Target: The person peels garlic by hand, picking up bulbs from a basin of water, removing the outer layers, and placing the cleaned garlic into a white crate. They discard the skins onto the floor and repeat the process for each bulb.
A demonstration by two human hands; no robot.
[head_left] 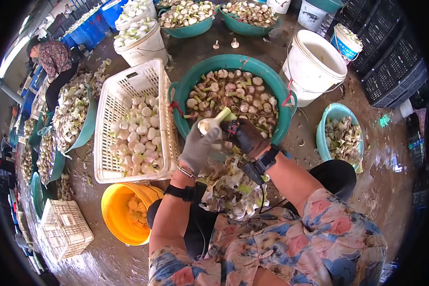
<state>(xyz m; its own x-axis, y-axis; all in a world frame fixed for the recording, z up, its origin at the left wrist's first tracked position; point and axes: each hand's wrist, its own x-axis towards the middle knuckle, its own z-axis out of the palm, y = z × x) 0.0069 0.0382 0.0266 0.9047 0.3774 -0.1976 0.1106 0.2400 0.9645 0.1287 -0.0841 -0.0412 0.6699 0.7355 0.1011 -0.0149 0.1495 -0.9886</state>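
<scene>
My left hand [200,143], in a grey glove, is closed around a garlic bulb [208,126] with a short green stem, over the near rim of a green tub [186,76]. That tub holds many unpeeled garlic bulbs [243,93]. Close on the right, my right hand [243,136], in a dark glove, is closed at the stem's end on a small dark tool with red on it, only partly visible. Below both hands lies a heap of peeled skins [236,190]. White peeled bulbs [138,133] fill part of a white basket [102,143] on the left.
A yellow bucket [112,214] stands at the lower left, a white bucket [314,66] at the upper right. Right of me is a teal basin [321,133] of skins. Black crates [381,62] are stacked far right. Another person [57,57] bends over at the upper left.
</scene>
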